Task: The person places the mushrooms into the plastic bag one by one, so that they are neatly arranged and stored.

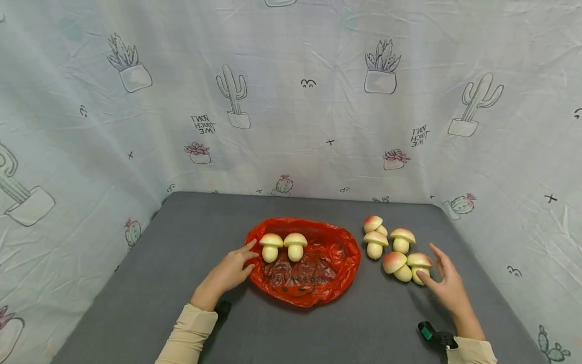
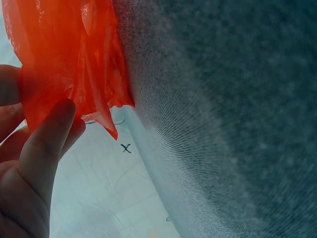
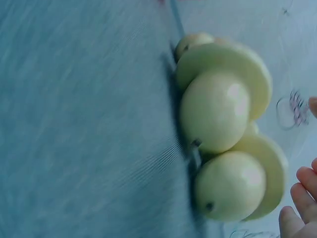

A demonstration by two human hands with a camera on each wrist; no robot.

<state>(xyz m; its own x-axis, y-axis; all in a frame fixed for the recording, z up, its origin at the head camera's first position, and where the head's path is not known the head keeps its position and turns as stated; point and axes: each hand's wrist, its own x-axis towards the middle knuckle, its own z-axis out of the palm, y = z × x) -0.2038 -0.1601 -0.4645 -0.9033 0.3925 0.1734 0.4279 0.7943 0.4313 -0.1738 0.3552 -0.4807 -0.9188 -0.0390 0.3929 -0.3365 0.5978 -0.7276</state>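
A red plastic bag (image 1: 318, 293) lies spread with its mouth up, and two toy mushrooms (image 1: 295, 246) stand inside it on the left. My left hand (image 1: 229, 270) holds the bag's left rim; in the left wrist view the thin red film (image 2: 54, 54) passes between thumb and fingers. On the right, my right hand (image 1: 447, 285) is spread beside a yellow toy mushroom (image 1: 419, 263) with a pinkish cap, thumb near its stem. Mushroom stems (image 3: 230, 186) show close up in the right wrist view, apart from the fingers at the right edge.
Several more toy mushrooms (image 1: 375, 242) cluster between the bag and my right hand, some leaning on each other. They all rest on a grey tabletop (image 1: 195, 227). A white cloth (image 1: 282, 126) printed with cacti hangs behind and along both sides.
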